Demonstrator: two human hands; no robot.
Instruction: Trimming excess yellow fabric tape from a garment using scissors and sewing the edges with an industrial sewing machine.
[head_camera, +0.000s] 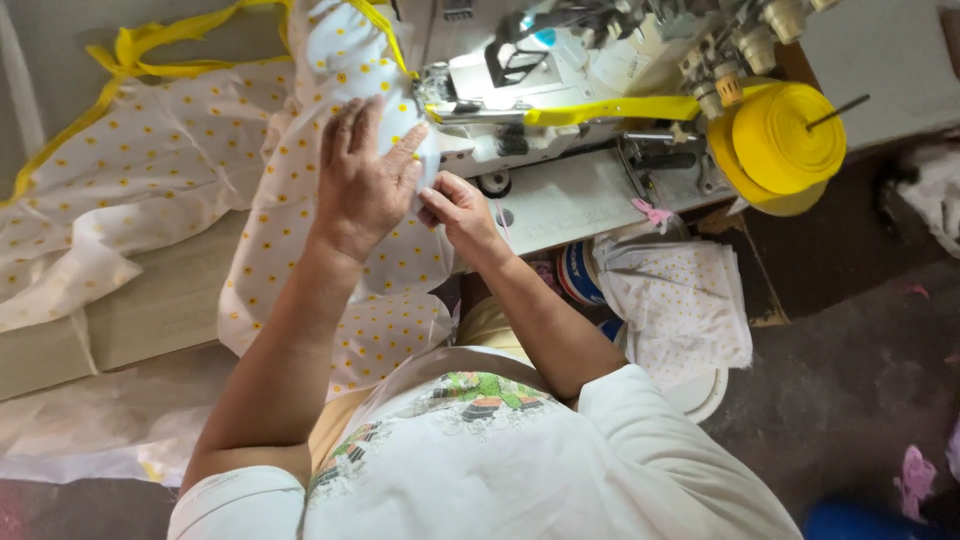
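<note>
Both hands (410, 195) flat on dotted fabric (330, 270) beside sewing machine (560, 90).

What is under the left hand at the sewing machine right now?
The left hand lies flat on white fabric with yellow dots, beside the sewing machine. The fabric beneath the palm, and the table below, are covered.

White fabric (300, 190) with yellow dots (yellow-trimmed edge), rumpled, draped across sewing table
</note>
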